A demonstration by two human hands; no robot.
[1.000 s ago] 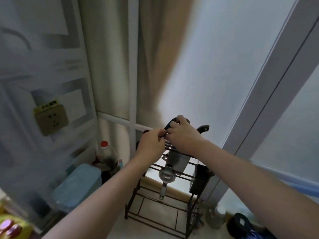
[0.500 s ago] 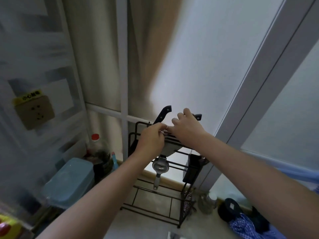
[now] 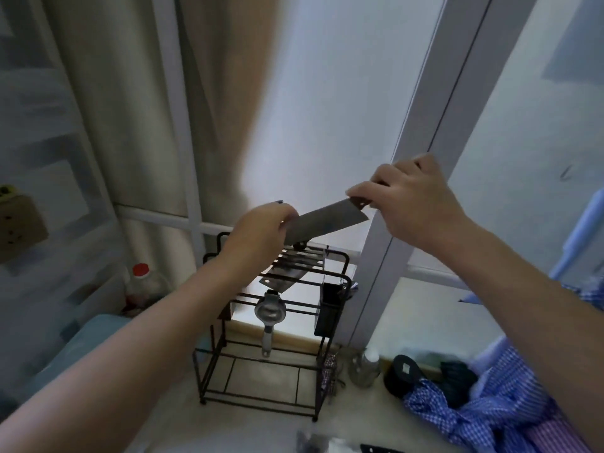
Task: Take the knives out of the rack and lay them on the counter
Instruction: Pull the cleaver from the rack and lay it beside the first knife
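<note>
My right hand [image 3: 415,204] is closed around the handle of a wide-bladed knife [image 3: 327,222], held in the air above the black wire rack [image 3: 294,357]. The blade slants down to the left, and its far end disappears under the curled fingers of my left hand [image 3: 261,230]. A small dark tip pokes out above that hand's knuckles; I cannot tell what it is. A cleaver [image 3: 286,277] still sits in the rack's top slots. The pale counter [image 3: 255,429] lies in front of the rack.
A metal squeezer [image 3: 269,310] hangs in the rack, and a black cup [image 3: 328,312] is on its right side. A red-capped bottle [image 3: 141,270] and a blue box [image 3: 81,338] stand at the left. At the right are a metal bottle [image 3: 364,367] and checked cloth [image 3: 474,407].
The knife has come up out of the rack in my right hand, which moved up and to the right. My left hand rose off the rack top to the blade's end.
</note>
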